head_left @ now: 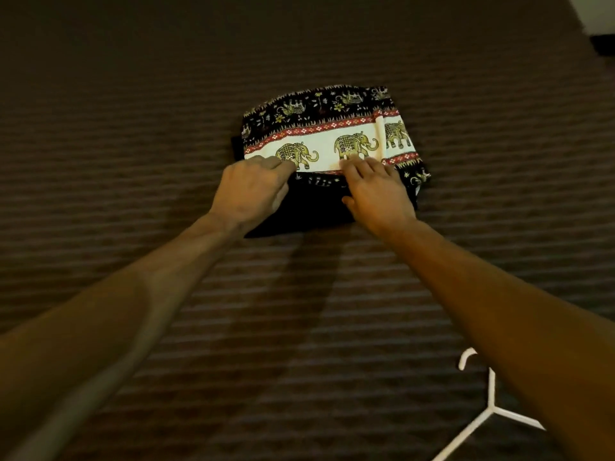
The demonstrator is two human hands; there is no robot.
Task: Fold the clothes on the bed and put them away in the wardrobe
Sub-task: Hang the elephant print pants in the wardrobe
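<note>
A folded elephant-print garment (332, 128), black with a white and red band, lies on the brown striped bed cover (133, 161). A plain black part of it (309, 207) lies on the side towards me. My left hand (253, 191) is at the near left edge of the white band, its fingers curled and pinching the fabric. My right hand (376, 191) rests on the near right part of the garment, with its fingers laid fairly flat on the band's edge and its thumb spread to the left.
A white plastic hanger (489, 410) lies on the bed at the lower right, partly hidden under my right forearm. A pale wall corner (595, 15) and a dark object (604, 44) show at the top right.
</note>
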